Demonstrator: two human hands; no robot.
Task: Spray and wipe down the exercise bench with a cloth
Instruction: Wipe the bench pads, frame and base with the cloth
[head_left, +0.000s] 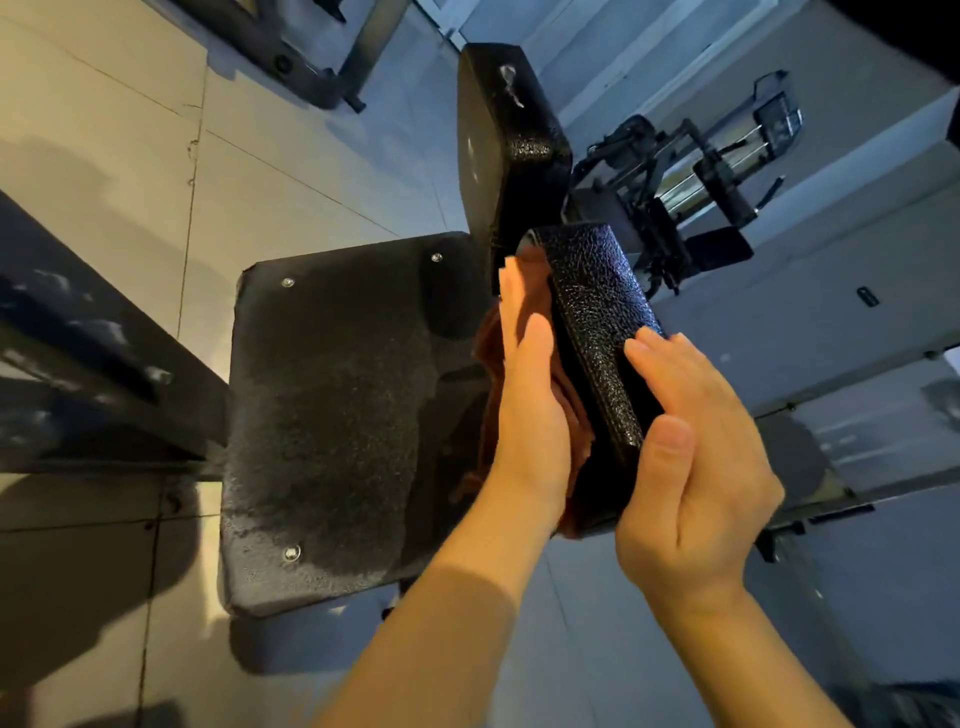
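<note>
A: Your left hand (530, 410) covers most of the reddish cloth (485, 364); only its edges show.

B: Your right fingers (655, 349) vanish behind the pad (597, 322). Left frame blurred.

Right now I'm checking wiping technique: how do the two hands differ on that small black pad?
The left hand presses a reddish-brown cloth flat against the pad's left side; the right hand touches the pad bare. The left hand's fingers lie straight, pointing away; the right hand's fingers bend slightly over the pad's top face. Both stay open, bracketing the pad from opposite sides.
</note>
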